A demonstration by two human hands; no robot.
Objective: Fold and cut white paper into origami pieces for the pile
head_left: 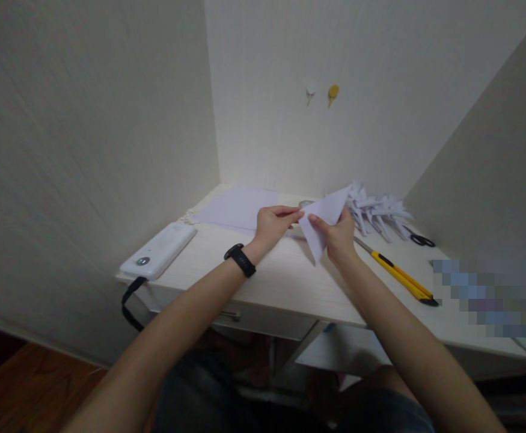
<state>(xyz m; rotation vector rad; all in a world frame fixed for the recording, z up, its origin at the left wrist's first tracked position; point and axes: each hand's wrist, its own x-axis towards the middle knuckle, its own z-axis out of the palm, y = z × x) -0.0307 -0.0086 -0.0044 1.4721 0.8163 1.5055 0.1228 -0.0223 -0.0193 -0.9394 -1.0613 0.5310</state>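
Note:
Held up above the desk is a folded sheet of white paper (pixel 328 211), shaped like a triangle with one point hanging down. My right hand (pixel 340 233) grips its right part, thumb on the front face. My left hand (pixel 277 224), with a black watch on its wrist, pinches the paper's left corner between thumb and fingertips. Behind the folded paper, to the right, lies a pile of folded white paper pieces (pixel 377 210). A stack of flat white paper (pixel 238 207) rests on the desk beyond my left hand.
On the white desk (pixel 272 282), a yellow utility knife (pixel 402 276) lies right of my right hand, with black-handled scissors (pixel 421 240) behind it. A white power bank (pixel 159 249) with a black cable sits at the left edge. Walls enclose the back and sides.

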